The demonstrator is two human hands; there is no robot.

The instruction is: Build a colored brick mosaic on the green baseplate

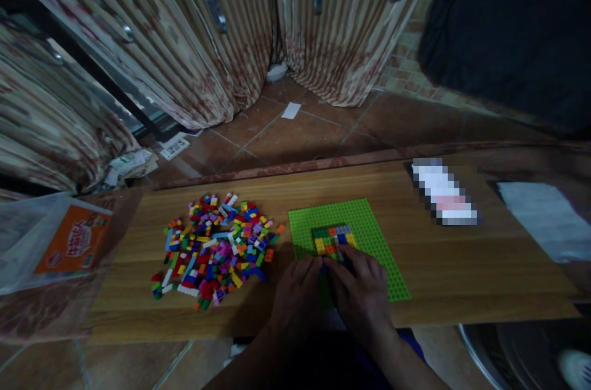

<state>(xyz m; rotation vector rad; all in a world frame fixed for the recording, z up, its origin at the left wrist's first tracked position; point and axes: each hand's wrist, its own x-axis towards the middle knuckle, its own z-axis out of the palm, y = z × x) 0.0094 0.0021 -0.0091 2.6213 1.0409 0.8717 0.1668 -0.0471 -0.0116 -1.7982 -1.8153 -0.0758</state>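
Observation:
A green studded baseplate [378, 254] lies on the wooden table, with a low block of coloured toy bricks [325, 240] built on it in red, yellow, green, orange, grey and blue. At the near side of this block, my left hand [299, 288] and my right hand [362, 285] meet over the plate. Their fingertips are pinched together around a small dark blue toy brick [325, 262], mostly covered by the fingers. My right fingers also hide part of the built block.
A wide heap of loose toy bricks [221, 248] spreads over the table's [138, 316] left side. A blurred-out phone-like object [443, 193] lies at the right. White sheeting [547, 218] is beyond the right end, and a plastic bag with an orange label [74, 239] is at the left.

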